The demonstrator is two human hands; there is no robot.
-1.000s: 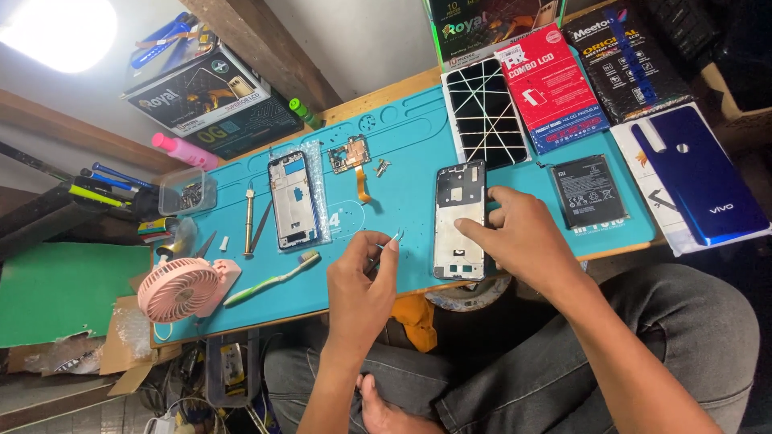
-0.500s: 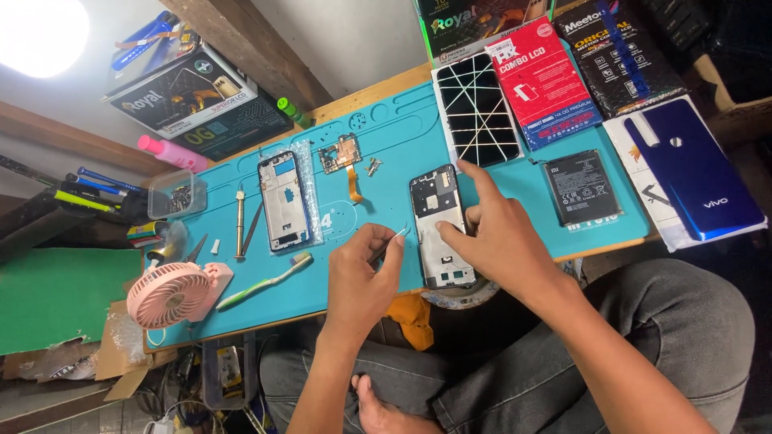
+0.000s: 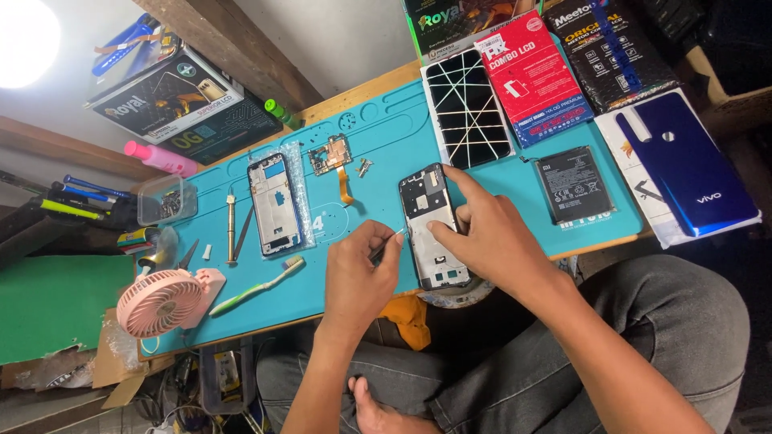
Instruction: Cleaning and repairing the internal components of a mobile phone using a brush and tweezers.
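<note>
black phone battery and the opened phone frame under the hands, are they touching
Apart. The head view shows bare teal mat between the black rectangular battery and the opened grey phone frame held by the right hand.

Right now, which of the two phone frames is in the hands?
The dark frame near the mat's middle, steadied by the right hand. The blue-edged frame lies untouched farther left.

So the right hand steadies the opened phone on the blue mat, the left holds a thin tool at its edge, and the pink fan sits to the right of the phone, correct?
Not quite: the head view shows the pink fan to the left of the opened phone, at the mat's left end. The right hand does steady the phone, and the left hand holds a thin tool at its edge.
</note>
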